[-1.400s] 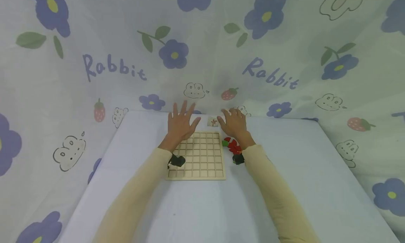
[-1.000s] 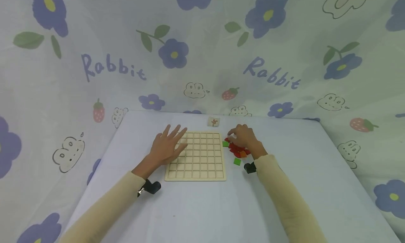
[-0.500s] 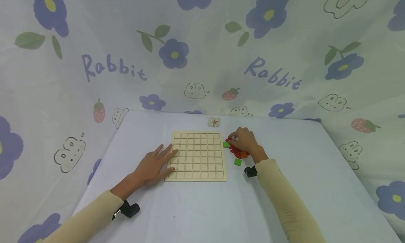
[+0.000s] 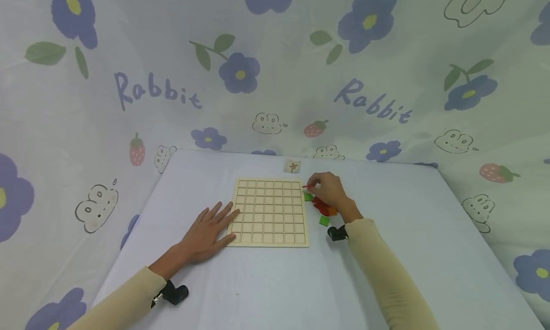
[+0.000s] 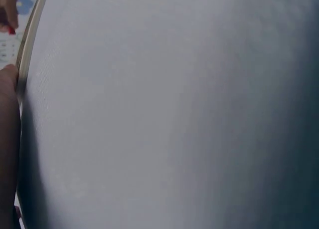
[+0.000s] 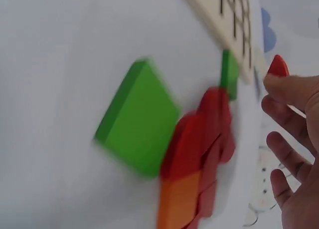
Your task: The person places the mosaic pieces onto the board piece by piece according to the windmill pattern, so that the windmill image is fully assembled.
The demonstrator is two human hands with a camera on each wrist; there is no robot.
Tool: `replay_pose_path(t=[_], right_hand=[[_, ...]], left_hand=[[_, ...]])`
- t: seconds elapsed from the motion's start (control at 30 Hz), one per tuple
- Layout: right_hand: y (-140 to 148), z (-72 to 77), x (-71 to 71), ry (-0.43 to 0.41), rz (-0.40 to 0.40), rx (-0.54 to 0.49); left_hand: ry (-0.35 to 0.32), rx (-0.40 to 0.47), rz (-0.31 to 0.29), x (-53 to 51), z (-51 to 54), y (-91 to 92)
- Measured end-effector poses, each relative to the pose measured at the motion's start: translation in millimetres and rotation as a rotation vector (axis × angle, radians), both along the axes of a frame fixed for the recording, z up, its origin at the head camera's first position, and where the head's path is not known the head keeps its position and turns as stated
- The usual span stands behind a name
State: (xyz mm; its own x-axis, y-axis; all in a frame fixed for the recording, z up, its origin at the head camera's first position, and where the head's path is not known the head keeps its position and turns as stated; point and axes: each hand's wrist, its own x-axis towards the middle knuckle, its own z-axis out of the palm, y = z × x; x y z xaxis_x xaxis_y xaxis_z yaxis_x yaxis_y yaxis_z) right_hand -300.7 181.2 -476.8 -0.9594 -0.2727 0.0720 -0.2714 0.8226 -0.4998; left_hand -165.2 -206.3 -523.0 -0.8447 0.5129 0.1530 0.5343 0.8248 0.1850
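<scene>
My right hand pinches a small red piece between thumb and fingertip, just off the upper right corner of a pale wooden grid board. In the right wrist view the red piece shows a pointed tip above the thumb. Beneath and beside this hand lies a heap of flat red pieces. My left hand rests with spread, straight fingers across the board's left edge. In the left wrist view only a strip of the left hand shows.
A green square tile lies in front of the heap, and another green tile lies by the board's right edge. An orange tile touches the red pieces. Behind the board is a small patterned card. A printed cloth hangs at the back.
My left hand has drawn back from above the board to its left edge. The right hand has come down to the heap, picked up a red piece and moved slightly left with it.
</scene>
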Motion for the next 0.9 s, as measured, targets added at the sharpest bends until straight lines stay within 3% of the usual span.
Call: replay_pose_path(t=[0.17,0.33,0.6,0.9], right_hand=[[-27.4,12.5,3.9,-0.045,0.099,-0.177],[-58.7,14.6,4.2,-0.088,0.153,-0.251],[-94.1,1.7,-4.3,-0.115,0.162,-0.274],[-106.2,-7.2,-2.1,-0.121,0.132,-0.145]], left_hand=[[0.016,0.015,0.003,2.4,-1.7,-0.8],[0.021,0.025,0.008,3.6,-3.0,-0.1],[0.036,0.028,0.010,4.6,-2.8,1.0],[0.054,0.043,0.019,4.7,-5.6,1.6]])
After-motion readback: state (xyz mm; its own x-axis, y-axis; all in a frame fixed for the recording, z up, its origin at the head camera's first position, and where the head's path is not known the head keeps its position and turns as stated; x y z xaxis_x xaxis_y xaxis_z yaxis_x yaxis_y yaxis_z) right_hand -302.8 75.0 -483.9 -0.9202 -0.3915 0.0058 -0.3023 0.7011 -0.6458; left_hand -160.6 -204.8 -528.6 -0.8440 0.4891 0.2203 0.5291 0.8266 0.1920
